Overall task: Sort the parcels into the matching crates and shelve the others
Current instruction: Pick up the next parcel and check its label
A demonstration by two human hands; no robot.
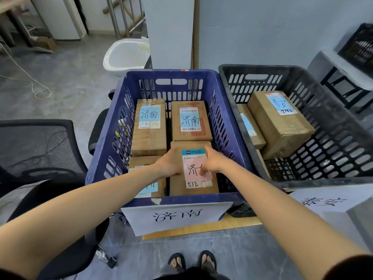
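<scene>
A cardboard parcel with a pink label (192, 186) lies in the near right part of the blue crate (105, 150), which carries a white paper sign on its front. My left hand (168, 163) grips the parcel's left edge and my right hand (212, 160) holds its right edge, thumb pressed on the pink label. Two parcels with blue labels (149, 130) (190, 121) lie at the crate's far end, and a third (147, 174) sits under my left forearm. The black crate (333, 126) to the right holds other parcels (280, 124).
A black mesh office chair (38, 150) stands left of the blue crate. A white tub (125, 55) sits on the floor behind it. A white stand with another black crate (359, 47) is at the far right. A white cord (40, 91) lies on the floor.
</scene>
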